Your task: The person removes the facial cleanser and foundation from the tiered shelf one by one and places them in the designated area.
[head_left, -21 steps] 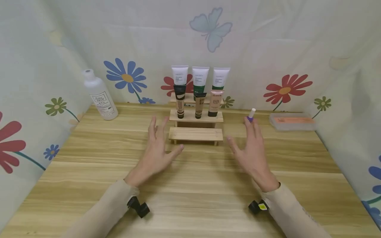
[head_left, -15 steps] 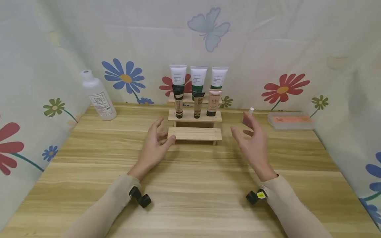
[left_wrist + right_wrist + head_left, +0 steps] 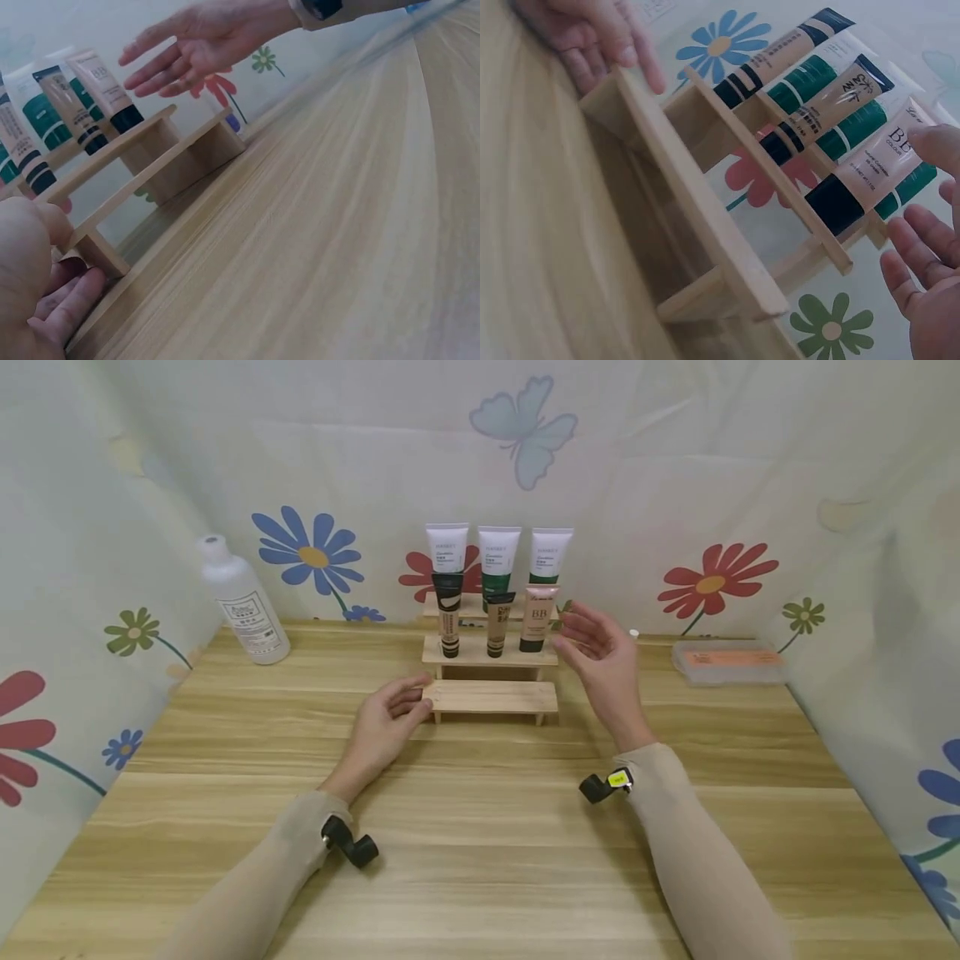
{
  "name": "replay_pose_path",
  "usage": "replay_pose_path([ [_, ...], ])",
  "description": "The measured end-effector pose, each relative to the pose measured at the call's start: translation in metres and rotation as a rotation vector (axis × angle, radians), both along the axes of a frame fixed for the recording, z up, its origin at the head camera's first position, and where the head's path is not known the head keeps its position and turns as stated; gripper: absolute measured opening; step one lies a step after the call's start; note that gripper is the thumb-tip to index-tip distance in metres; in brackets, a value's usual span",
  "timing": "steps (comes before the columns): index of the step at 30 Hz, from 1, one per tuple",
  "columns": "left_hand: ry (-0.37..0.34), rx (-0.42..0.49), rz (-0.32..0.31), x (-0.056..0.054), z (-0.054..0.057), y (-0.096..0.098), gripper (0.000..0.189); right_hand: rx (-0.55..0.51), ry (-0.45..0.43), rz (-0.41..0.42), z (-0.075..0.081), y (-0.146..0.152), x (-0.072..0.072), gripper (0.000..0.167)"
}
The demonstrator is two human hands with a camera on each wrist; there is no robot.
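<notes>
A three-step wooden display stand (image 3: 491,696) carries several cosmetic tubes. White-and-green tubes (image 3: 498,556) line its top step. The middle step holds a black-and-beige tube (image 3: 449,620), a smaller brown tube (image 3: 498,627) and a pink BB cream tube (image 3: 538,620). My left hand (image 3: 384,722) grips the left end of the lowest step, thumb at the front and fingers around the end. Beside the BB cream tube is my right hand (image 3: 606,672), fingers loosely bent and apart, nothing held. In the right wrist view its thumb (image 3: 934,146) overlaps the tube's upper part.
A large white bottle (image 3: 251,614) stands at the back left. A clear plastic case (image 3: 727,672) lies at the back right. Behind my right hand, a small bottle's white cap (image 3: 633,634) shows. A flowered cloth (image 3: 360,468) hangs behind the wooden table (image 3: 480,860).
My right hand has left the small purple bottle and moved left to the BB cream tube. My left hand has come in to the lowest step's left end and closed on it.
</notes>
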State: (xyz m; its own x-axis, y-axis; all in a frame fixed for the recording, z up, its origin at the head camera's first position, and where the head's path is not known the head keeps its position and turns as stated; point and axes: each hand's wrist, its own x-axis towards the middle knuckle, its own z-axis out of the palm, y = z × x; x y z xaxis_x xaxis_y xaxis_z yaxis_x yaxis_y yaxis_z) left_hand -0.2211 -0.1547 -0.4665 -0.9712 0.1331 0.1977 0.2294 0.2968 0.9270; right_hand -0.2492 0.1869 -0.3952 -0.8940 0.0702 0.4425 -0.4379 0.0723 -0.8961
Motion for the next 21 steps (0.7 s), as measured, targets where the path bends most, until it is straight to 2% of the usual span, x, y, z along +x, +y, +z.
replay_pose_path([
  [9,0.005,-0.012,-0.008,0.000,-0.001,-0.001,0.035,0.006,-0.039,0.042,-0.001,-0.019,-0.023,0.046],
  [15,-0.004,-0.012,-0.002,0.001,-0.002,0.002,0.035,0.019,-0.033,0.043,-0.003,-0.022,-0.028,0.038],
  [21,-0.001,-0.027,0.002,0.002,0.000,0.002,0.035,0.013,-0.026,0.051,-0.003,-0.023,-0.027,0.038],
])
